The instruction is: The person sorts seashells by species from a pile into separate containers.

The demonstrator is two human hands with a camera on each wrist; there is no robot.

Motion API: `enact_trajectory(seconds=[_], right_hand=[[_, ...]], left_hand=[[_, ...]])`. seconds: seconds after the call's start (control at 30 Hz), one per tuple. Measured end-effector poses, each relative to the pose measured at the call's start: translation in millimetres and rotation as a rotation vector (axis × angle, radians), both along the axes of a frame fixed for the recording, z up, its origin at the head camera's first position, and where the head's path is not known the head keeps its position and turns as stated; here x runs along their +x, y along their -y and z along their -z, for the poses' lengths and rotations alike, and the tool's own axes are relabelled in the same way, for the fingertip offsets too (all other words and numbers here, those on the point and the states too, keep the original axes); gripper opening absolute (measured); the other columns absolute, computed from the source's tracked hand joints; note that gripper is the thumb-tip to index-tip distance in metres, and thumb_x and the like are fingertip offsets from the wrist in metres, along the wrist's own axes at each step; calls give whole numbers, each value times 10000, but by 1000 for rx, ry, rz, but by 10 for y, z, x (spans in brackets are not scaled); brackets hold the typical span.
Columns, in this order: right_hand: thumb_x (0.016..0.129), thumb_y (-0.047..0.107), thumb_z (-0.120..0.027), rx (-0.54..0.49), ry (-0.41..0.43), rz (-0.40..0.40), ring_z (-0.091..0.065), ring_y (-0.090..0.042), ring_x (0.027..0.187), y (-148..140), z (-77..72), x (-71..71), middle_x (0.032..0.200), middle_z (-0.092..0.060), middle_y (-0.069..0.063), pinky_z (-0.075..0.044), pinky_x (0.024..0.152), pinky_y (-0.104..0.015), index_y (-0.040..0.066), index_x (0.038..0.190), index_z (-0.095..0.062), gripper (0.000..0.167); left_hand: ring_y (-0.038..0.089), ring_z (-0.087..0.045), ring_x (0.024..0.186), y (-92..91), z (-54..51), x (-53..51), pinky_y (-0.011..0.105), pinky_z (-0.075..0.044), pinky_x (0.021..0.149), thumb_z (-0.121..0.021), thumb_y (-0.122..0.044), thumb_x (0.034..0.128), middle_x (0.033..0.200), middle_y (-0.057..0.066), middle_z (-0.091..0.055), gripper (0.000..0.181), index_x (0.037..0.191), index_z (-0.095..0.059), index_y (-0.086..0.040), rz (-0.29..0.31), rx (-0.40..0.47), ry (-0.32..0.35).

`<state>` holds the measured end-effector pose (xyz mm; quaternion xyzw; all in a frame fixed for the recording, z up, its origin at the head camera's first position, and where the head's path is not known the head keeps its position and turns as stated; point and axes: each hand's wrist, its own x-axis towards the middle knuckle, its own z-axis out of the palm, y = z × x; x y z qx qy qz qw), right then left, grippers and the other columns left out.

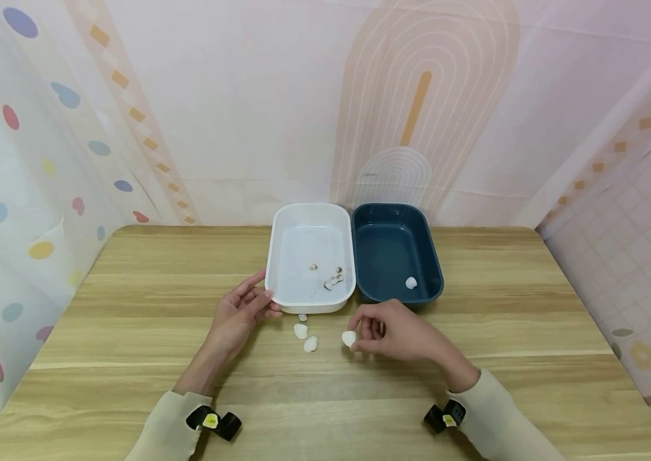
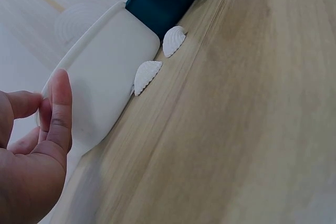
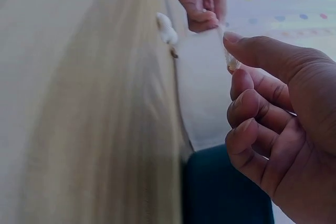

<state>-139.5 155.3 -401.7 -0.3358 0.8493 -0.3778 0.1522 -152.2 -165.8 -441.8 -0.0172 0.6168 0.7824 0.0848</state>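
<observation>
Pinches a white shell [image 1: 349,338] between thumb and forefinger of the right hand [image 1: 395,331], above the wooden table [image 1: 331,416] and off the near right corner of a white tray [image 1: 310,240], with the remaining fingers curled toward the palm. In the right wrist view, shows the same shell nearly edge-on, partly hidden at the fingertips. With the left hand [image 1: 239,317], grips the white tray at its near left corner, with thumb on the rim and fingers bent against the outside wall. On the table, off the tray's near edge: a loose shell [image 1: 300,331], a second loose shell [image 1: 310,344] slightly closer to the table's near edge, and a smaller pale piece [image 1: 302,317] by the foot of the tray's wall. Inside the white tray: brownish bits [image 1: 333,280] toward the near right corner, plus a single small bit [image 1: 313,266] farther in. To the right, just beside, at the table's far edge: a dark blue tray [image 1: 383,256], with another white shell [image 1: 411,283] by its near right corner. On both wrists, at the cuffs of cream sleeves [image 1: 509,416]: black devices [image 1: 228,426]. Behind: a patterned curtain [image 1: 244,115].
</observation>
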Motion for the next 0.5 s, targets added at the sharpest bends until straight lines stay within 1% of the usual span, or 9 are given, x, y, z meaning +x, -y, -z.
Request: enact_trajectory(seconds=[0.2, 0.37, 0.5], right_hand=[[914, 270, -801, -10, -54, 40, -542, -25, 655, -46, -83, -47, 757, -621, 122, -524, 588, -178, 204, 1054, -702, 183], [910, 239, -803, -6, -96, 87, -528, -39, 648, -73, -147, -95, 750, -609, 117, -496, 577, -170, 187, 1045, -695, 180], [910, 210, -801, -28, -121, 125, -512, -44, 636, -92, -185, -144, 745, -603, 107, -471, 562, -169, 178, 1048, -700, 174]], left_hand=[[103, -720, 805, 1, 6, 6, 241, -670, 806, -597, -25, 1028, 930, -9, -659, 605, 1583, -358, -48, 3, -6, -1], [99, -721, 806, 3, 4, 9, 241, -670, 809, -599, -33, 1029, 928, -13, -662, 607, 1583, -352, -42, 4, -5, 1], [101, -721, 806, 4, 2, 6, 241, -670, 809, -596, -30, 1029, 937, -1, -661, 605, 1583, -353, -42, 6, -2, 1]])
